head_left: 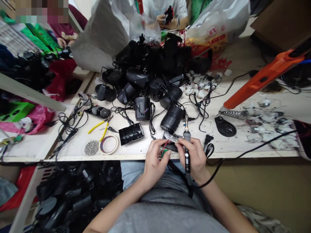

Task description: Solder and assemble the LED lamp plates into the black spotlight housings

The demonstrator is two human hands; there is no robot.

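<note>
My left hand is shut on a small green circuit board with red wires, held just over the table's front edge. A small whitish part sits at the fingertips of both hands. My right hand grips a black-and-grey pen-style soldering iron upright, its thin tip pointing away from me. Its black cord runs off to the right. A black cylindrical housing lies just beyond the iron's tip, and a black plug rests to the right of my right hand.
The white workbench holds a heap of black housings, tangled cables, yellow-handled pliers, a tape roll, and white parts. An orange tool and a coiled iron stand lie right. A co-worker's hands hold something black beyond.
</note>
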